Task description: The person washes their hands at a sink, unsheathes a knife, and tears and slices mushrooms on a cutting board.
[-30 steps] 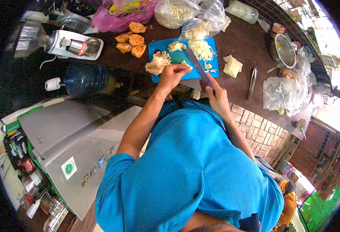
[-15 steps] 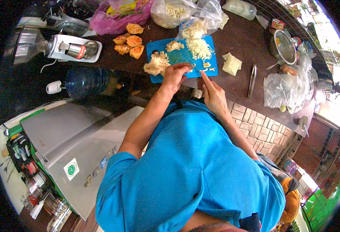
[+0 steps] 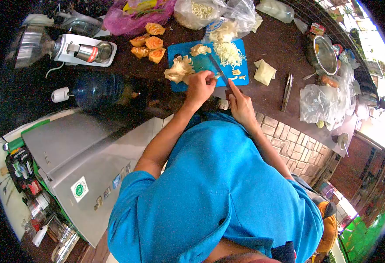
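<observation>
On the blue cutting board (image 3: 242, 45), my left hand (image 3: 200, 87) is closed on a small pale mushroom piece (image 3: 216, 76), mostly hidden by the fingers. My right hand (image 3: 241, 103) grips a knife (image 3: 219, 69), index finger along its spine, the blade just right of that piece. A pale mushroom cluster (image 3: 179, 69) lies at the board's left edge, and a smaller one (image 3: 200, 49) near its top. Shredded pale vegetable (image 3: 228, 55) is heaped at the upper right. A few cut pieces (image 3: 236, 72) rest below the heap.
Several orange filled pieces (image 3: 154, 42) sit left of the board. Behind it are a pink bag (image 3: 136, 19) and clear bags (image 3: 196, 14). Folded wrappers (image 3: 264, 72), metal tongs (image 3: 286, 92), a steel bowl (image 3: 324, 55) and a plastic bag (image 3: 319, 103) are on the right.
The knife blade has tilted and shifted beside the piece in my left hand, now seen broader than half a second ago. The left fingers have curled in more.
</observation>
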A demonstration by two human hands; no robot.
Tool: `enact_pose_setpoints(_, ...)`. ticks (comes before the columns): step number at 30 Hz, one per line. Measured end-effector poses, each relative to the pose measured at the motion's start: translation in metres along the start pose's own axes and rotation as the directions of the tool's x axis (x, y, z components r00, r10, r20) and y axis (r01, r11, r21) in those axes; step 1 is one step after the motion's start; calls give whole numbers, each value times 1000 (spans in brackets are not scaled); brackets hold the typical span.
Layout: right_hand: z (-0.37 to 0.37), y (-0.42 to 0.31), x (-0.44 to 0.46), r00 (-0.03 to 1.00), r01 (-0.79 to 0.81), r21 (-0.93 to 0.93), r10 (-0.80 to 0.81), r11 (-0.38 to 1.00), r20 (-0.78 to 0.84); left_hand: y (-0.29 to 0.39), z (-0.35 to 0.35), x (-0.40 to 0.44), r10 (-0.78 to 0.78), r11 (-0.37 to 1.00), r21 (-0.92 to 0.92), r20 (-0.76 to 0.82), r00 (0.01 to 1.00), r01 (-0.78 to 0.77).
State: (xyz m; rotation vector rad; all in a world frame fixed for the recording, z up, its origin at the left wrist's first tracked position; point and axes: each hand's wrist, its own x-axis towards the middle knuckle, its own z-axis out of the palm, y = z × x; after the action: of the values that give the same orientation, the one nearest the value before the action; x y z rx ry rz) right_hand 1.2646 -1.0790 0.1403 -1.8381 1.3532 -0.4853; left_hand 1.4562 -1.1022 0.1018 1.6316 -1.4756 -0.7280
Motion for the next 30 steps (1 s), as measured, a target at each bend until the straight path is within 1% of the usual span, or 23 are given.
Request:
enact_pose_setpoints(2,3,3,1,999,26,25,-25,999,-31,6,-1,3,46,985,165,44,998,-52)
enact_pose_setpoints(3,3,3,1,999,27,25,-26,999,-30,6,0,3,45,985,165,43,998,-51)
enact_pose_setpoints(5,3,4,1,999,16,50,-15,999,-30,4,1,3,83,942,315,107,991,-113)
enact_pose_setpoints(6,2,3,1,999,16,49,-15,999,-30,2,2,3,84,942,315,107,991,-113)
enact_pose_setpoints(8,-1,1,1,998,-63,92,62,994,16,-2,6,4,115,942,306,88,989,-137)
enact_pose_setpoints(9,-3,-1,1,998,-64,92,63,994,14,-1,4,6,117,942,305,90,989,-139)
enact_pose_setpoints(11,-9,-5,0,999,-5,108,9,994,-40,0,1,10,268,934,250,-18,963,-255)
enact_pose_setpoints(12,-16,-13,-1,999,-7,108,12,994,-42,6,-4,11,269,934,249,-15,963,-256)
enact_pose_setpoints(14,-34,-35,-2,991,-130,164,127,978,29,25,-18,11,58,998,-6,23,998,-57)
enact_pose_setpoints(15,-40,-42,-2,991,-130,163,127,978,29,28,-22,11,58,998,-6,23,998,-58)
enact_pose_setpoints(16,-46,-47,-3,991,-135,171,131,976,34,30,-25,12,-18,986,-166,26,1000,22)
enact_pose_setpoints(17,-48,-50,-3,990,-139,179,134,974,39,34,-29,13,-92,942,-320,41,995,100)
enact_pose_setpoints(18,-49,-49,-4,991,-137,177,132,975,37,44,-34,14,-150,934,-322,37,988,154)
enact_pose_setpoints(19,-49,-47,-4,997,-71,179,74,981,-8,50,-37,15,-149,934,-323,35,988,152)
enact_pose_setpoints(20,-50,-46,-4,999,-5,177,14,984,-52,54,-40,16,-127,907,-403,14,992,122)
enact_pose_setpoints(21,-51,-48,-4,999,-2,175,12,985,-51,58,-42,17,-108,873,-479,-10,994,90)
enact_pose_setpoints(23,-56,-54,-5,996,44,212,-25,976,-88,64,-46,18,-97,863,-500,-18,995,75)
enact_pose_setpoints(27,-63,-63,-8,996,52,198,-36,979,-86,78,-54,17,-67,827,-561,-36,997,35)
enact_pose_setpoints(30,-66,-65,-9,996,65,172,-53,983,-75,83,-60,16,-57,845,-534,-29,998,32)
